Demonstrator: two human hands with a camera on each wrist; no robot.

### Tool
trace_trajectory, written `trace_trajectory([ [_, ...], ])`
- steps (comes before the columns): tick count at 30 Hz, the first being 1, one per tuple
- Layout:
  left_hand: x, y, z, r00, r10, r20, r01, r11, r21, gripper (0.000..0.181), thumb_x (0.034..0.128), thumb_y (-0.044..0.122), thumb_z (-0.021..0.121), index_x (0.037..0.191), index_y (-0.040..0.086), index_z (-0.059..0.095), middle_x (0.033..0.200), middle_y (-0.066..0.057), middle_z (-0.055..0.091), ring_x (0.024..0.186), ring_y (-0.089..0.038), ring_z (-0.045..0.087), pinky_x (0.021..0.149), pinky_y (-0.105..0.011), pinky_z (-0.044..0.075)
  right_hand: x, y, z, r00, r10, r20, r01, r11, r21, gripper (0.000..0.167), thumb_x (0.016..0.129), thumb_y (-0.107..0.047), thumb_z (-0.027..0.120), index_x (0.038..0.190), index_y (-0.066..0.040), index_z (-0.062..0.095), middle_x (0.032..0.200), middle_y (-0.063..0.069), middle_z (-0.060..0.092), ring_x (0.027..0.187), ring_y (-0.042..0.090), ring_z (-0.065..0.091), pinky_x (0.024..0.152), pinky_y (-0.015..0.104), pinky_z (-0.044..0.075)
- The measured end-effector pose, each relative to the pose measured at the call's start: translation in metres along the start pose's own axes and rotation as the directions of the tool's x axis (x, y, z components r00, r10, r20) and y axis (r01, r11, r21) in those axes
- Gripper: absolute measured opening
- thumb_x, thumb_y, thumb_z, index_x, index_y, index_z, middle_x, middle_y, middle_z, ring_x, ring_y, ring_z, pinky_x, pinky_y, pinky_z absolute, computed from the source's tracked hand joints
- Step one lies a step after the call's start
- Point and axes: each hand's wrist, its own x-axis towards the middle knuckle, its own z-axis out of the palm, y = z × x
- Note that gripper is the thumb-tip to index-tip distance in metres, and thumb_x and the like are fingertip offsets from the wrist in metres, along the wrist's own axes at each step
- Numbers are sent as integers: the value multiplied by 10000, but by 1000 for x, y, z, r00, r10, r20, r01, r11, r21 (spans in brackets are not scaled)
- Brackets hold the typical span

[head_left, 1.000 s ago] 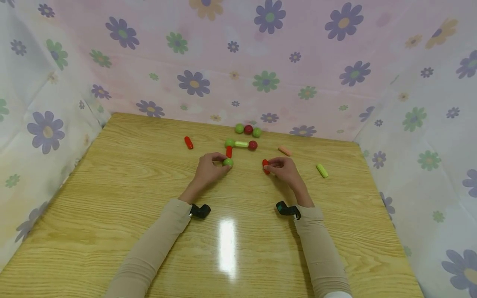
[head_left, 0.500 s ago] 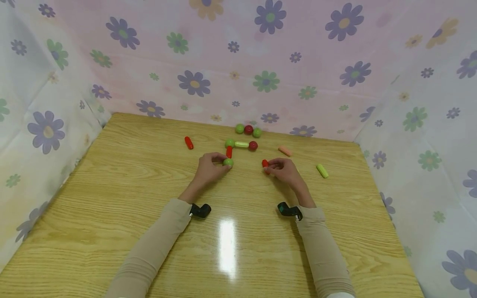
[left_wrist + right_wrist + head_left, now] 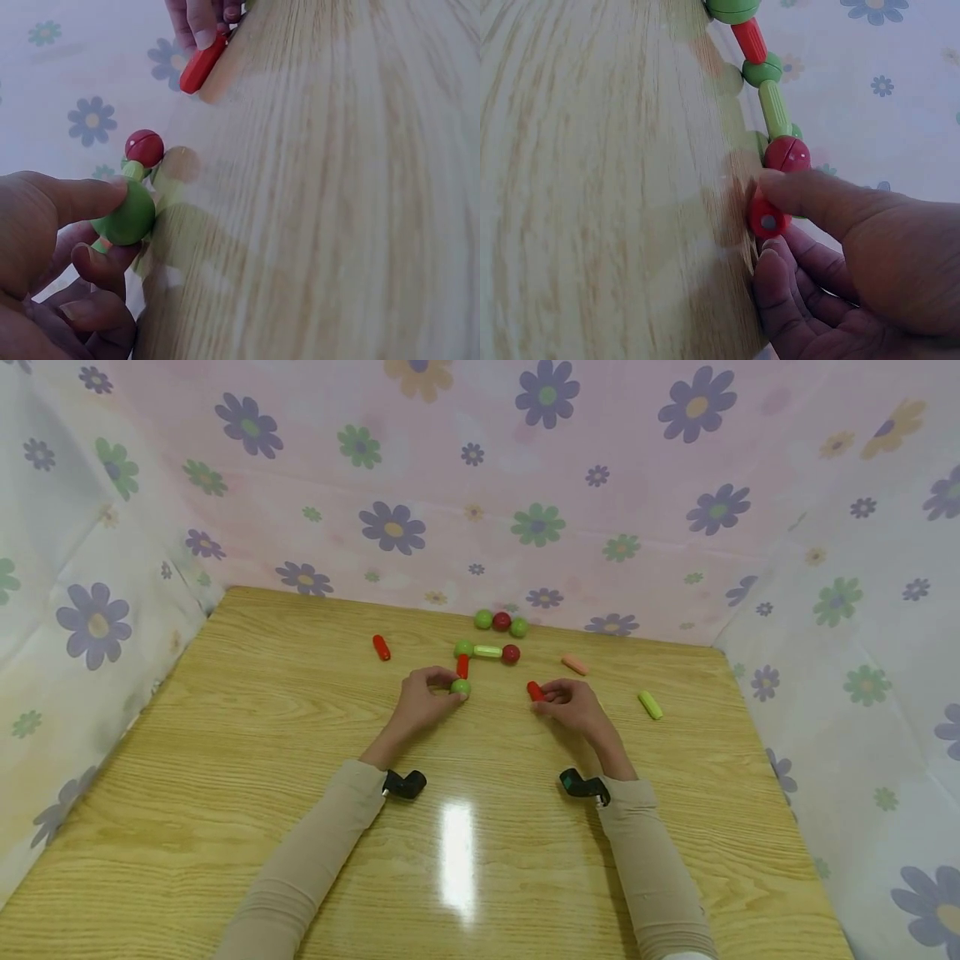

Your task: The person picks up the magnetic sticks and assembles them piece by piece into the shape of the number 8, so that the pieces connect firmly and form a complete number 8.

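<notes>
My left hand (image 3: 422,700) pinches a green ball (image 3: 461,688) between thumb and fingers, close to the tabletop. That ball sits at the near end of a red rod (image 3: 462,666), which runs back to another green ball (image 3: 464,648). From there a light green rod (image 3: 487,652) extends right to a dark red ball (image 3: 511,653). Off to the right, my right hand (image 3: 576,703) pinches a separate red rod (image 3: 535,691) between thumb and fingers, apart from the joined pieces. A round silvery spot shows on this rod's end (image 3: 769,221) in the right wrist view.
Behind the joined pieces, two green balls and a dark red ball (image 3: 502,622) stand in a row near the cloth. A loose red rod (image 3: 382,647) lies left; an orange rod (image 3: 574,664) and a yellow-green rod (image 3: 649,704) lie right. Flowered cloth (image 3: 450,485) borders the table (image 3: 300,735).
The red rod in my right hand has turned slightly, and the thumb has slid down toward its near end. My left hand keeps its hold on the green ball.
</notes>
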Motion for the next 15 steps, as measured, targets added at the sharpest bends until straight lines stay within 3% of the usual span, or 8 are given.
trace_trajectory([
  [8,1,1,1,1000,-1,-1,1,1000,17,320,884,120,795,1167,1,704,1154,-166,712,1134,-294,642,1023,-447,482,-1,2,0,1000,-13,-8,13,999,-30,330,983,-179,690,1228,41,680,1082,188,681,894,201,606,746,242,484],
  [15,-1,2,2,1000,-6,-3,6,1000,11,308,898,122,780,1175,12,702,1146,-157,709,1124,-288,636,994,-444,489,1,1,1,999,-38,-7,38,999,-32,333,1050,-178,585,1270,62,657,1084,234,705,839,203,643,694,254,513],
])
